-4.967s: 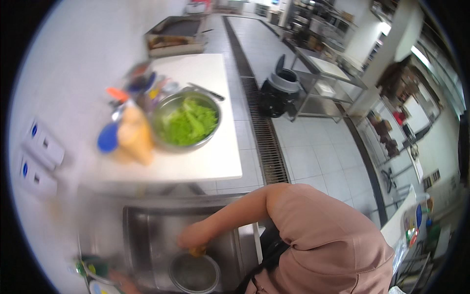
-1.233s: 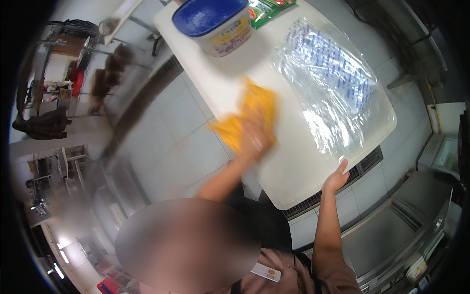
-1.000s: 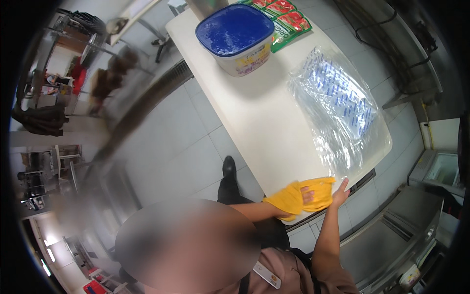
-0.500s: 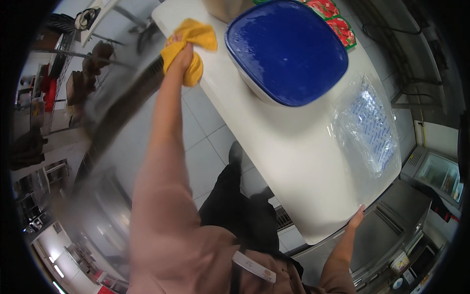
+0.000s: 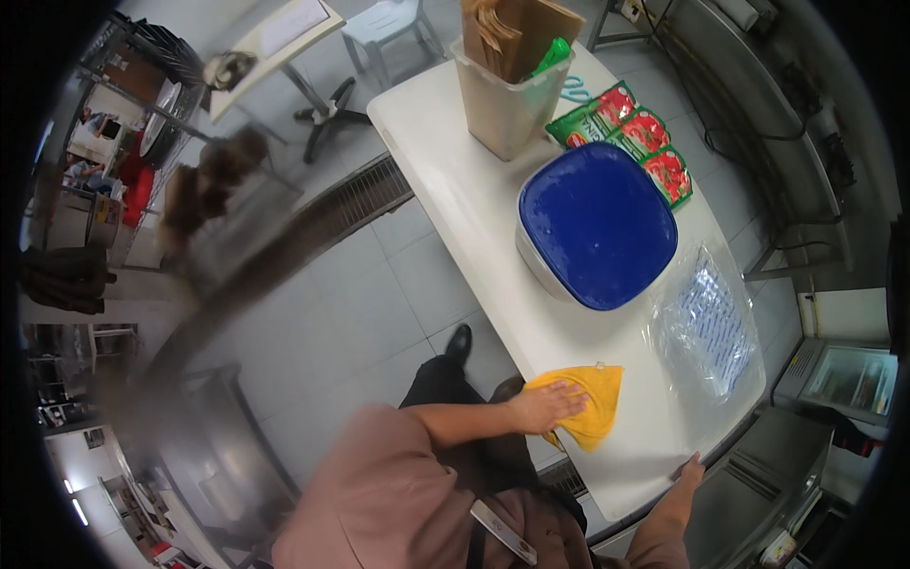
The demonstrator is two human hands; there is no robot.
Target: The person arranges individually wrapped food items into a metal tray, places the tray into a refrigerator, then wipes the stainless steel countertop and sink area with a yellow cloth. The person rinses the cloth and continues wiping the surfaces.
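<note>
My left hand [image 5: 550, 406] lies flat on a yellow cloth [image 5: 599, 403] and holds it against the white table [image 5: 616, 365], close to the near left edge. One corner of the cloth hangs over that edge. My right hand [image 5: 692, 471] grips the table's rim at the near right, its fingers partly hidden. Farther along stands a pale tub with a wet-looking blue lid [image 5: 597, 228]. To its right lies a clear plastic bag [image 5: 706, 327] with blue print.
Behind the tub are a tall plastic bin [image 5: 507, 119] holding brown paper bags, and red and green packets [image 5: 645, 133]. A blue-grey chair [image 5: 389, 33] stands past the far end. A floor drain grate [image 5: 365, 194] runs left of the table. Steel counters [image 5: 768, 465] line the right.
My left hand has drawn the yellow cloth from the far left edge back to the near end. My right hand stays on the rim. The view has shifted, showing more of the table's far end.
</note>
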